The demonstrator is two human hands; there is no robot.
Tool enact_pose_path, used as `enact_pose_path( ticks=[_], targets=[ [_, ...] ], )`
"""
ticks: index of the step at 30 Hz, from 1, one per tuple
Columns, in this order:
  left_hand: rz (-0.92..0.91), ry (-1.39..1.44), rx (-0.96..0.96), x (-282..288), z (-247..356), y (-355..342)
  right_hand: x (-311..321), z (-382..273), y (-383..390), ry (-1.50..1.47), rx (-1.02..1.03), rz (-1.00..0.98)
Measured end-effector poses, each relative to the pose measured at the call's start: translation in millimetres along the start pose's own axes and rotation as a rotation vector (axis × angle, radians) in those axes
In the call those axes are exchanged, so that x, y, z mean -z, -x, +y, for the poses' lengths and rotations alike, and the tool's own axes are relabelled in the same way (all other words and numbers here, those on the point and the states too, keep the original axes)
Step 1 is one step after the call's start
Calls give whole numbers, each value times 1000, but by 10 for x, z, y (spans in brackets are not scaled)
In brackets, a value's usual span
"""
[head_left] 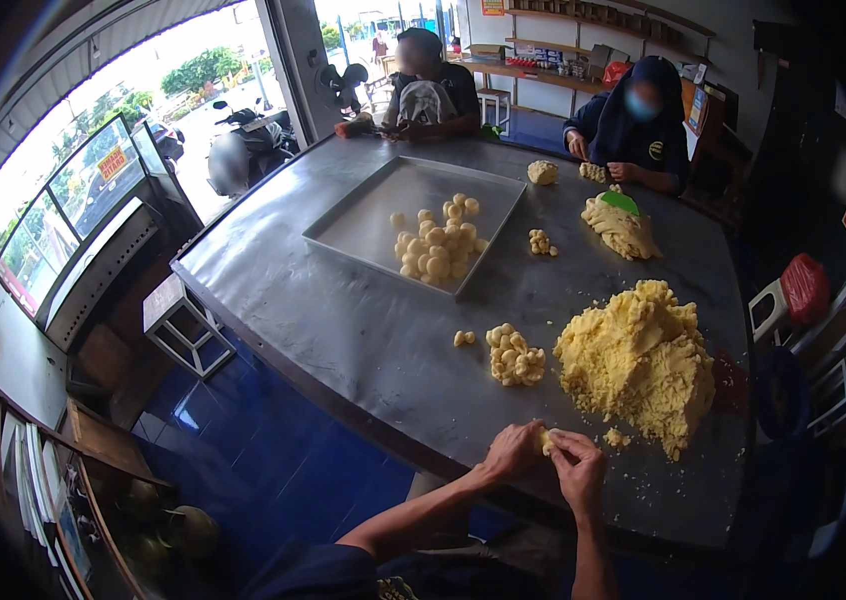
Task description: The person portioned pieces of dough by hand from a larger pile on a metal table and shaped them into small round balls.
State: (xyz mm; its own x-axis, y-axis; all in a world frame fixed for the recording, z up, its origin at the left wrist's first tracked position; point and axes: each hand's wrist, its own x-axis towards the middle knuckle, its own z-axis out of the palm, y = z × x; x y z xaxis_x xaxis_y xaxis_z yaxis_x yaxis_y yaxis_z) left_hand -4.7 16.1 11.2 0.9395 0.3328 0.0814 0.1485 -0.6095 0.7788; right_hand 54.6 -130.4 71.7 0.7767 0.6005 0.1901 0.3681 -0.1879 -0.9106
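Observation:
My left hand and my right hand meet over the near edge of the metal-topped table. Pinched between their fingertips is a small lump of pale yellow dough; both hands are closed on it. Just beyond lies a cluster of small dough balls, with a few loose balls to its left. To the right of my hands rises a large crumbly yellow mound, and a small broken-off clump rests at its near side.
A shallow metal tray holds piled round balls. Smooth dough with a green scraper lies far right. A masked co-worker handles dough there; another person sits at the far edge. A white stool stands left.

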Motion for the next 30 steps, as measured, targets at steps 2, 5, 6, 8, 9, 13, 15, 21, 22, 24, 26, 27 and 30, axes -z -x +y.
enact_pose_path(
  ticks=[2,5,6,8,9,13,15,21,22,24,26,27,30],
  targets=[
    [-73,-36,93,6,113,-21,-49,-24,-8,195,110,-23],
    [-59,63,-6,13,-14,35,-89,-112,15,289,209,-37],
    [-34,102,-25,9,-48,48,-82,-159,0,250,223,-43],
    [15,179,-67,15,-74,56,-61,-238,-26,81,121,-10],
    [-8,150,-44,16,-58,50,-64,-214,-21,133,127,-12],
    [-13,226,-43,48,38,47,-150,-109,13,366,245,27],
    [-9,264,-45,100,48,62,-215,-121,24,411,278,32],
    [-56,340,-137,125,33,60,-31,209,-106,-241,-208,7],
    [-65,360,-175,121,27,53,-38,272,-128,-234,-213,-42],
    [-79,375,-221,109,9,53,-79,430,-170,-271,-228,-96],
    [-79,365,-235,118,12,59,-127,497,-201,-357,-241,-113],
    [-89,372,-208,132,24,65,-128,452,-200,-213,-157,-113],
    [-122,314,-129,166,62,57,-12,226,-176,131,49,-70]
  ],
)
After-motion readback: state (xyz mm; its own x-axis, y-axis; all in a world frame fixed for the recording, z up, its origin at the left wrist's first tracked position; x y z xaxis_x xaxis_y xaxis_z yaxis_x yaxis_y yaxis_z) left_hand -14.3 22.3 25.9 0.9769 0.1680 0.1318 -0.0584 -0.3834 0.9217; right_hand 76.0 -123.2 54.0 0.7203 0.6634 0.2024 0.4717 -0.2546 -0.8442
